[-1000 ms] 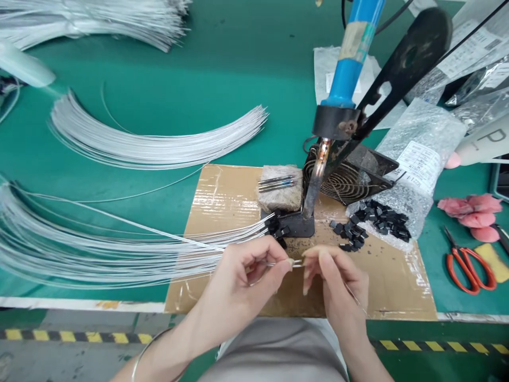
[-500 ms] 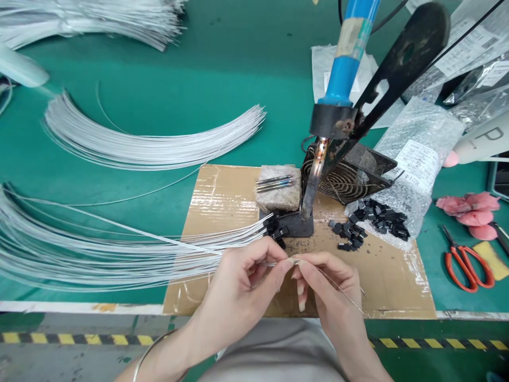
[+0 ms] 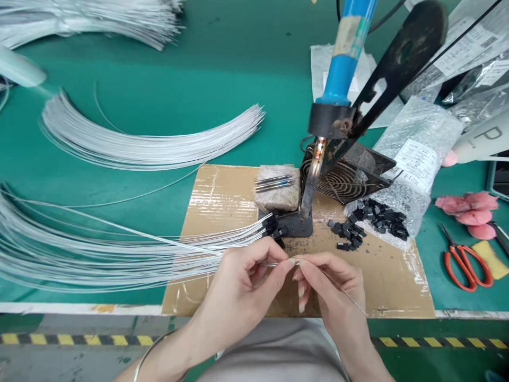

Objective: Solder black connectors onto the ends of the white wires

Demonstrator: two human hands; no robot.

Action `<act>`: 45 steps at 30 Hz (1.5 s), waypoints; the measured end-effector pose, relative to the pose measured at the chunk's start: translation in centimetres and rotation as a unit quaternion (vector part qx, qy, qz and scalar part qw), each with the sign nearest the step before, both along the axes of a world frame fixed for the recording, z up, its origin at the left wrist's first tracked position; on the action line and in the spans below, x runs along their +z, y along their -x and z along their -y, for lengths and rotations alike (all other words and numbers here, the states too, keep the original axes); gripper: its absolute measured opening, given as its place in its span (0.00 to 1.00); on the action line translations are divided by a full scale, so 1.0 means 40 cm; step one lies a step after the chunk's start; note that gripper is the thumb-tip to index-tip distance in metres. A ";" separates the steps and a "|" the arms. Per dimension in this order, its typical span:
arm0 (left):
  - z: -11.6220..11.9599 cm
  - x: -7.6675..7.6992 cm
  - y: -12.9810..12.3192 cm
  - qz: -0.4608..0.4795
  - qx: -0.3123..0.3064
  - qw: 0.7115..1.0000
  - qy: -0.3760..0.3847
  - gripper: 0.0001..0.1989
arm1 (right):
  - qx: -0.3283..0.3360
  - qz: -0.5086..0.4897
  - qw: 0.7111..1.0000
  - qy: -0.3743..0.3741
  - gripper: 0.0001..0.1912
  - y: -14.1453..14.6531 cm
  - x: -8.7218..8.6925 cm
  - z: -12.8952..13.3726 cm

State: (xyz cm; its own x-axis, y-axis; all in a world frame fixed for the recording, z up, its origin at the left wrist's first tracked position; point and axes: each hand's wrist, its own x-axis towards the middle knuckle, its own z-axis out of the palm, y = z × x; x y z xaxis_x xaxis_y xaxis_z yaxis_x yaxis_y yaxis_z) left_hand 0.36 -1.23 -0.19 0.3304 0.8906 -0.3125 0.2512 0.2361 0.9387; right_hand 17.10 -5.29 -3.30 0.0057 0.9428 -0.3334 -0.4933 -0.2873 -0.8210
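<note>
Locates left hand (image 3: 242, 289) and right hand (image 3: 340, 286) at lower centre of the frame, fingertips brought together over a cardboard sheet (image 3: 222, 199). Pinches thin wires (image 3: 271, 264) between left thumb and forefinger. Pinches likewise with right thumb and forefinger, tip to tip with the left; shows a fine strand (image 3: 350, 298) running across the right palm side toward lower right. Cannot tell how wires and strand meet, owing to cover by fingertips.

Shows a white wire bundle (image 3: 99, 265) stretching from the left edge to centre, ending in black connectors (image 3: 272, 227) just above the left hand. Shows a second bundle (image 3: 151, 151), curved, at left of centre on the green surface (image 3: 238, 69), and a third bundle (image 3: 79, 16) at upper left.

Presents a blue-handled soldering iron (image 3: 341, 79) at upper right of centre, tilted tip downward, held in a black bracket (image 3: 401, 63). Notes beside it a fan (image 3: 338, 183) and a pale block (image 3: 276, 199) bearing metal rods (image 3: 274, 183).

Records loose black pieces (image 3: 384, 220) right of centre, partly on a bubble-wrap bag (image 3: 429, 127). Records red-handled scissors (image 3: 457, 248) at far right, beside a yellow sponge (image 3: 491, 260).
</note>
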 end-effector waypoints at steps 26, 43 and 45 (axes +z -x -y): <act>-0.002 -0.007 0.002 -0.016 0.007 0.999 -0.050 0.13 | 0.034 -0.102 0.990 0.092 0.12 -0.002 0.018 -0.028; 0.015 -0.010 -0.016 -0.037 0.041 0.992 -0.117 0.12 | -0.006 -0.109 0.991 0.078 0.09 0.009 0.009 -0.016; 0.016 -0.013 -0.020 -0.036 0.047 0.992 -0.115 0.12 | -0.025 -0.104 0.991 0.081 0.10 0.016 0.013 -0.018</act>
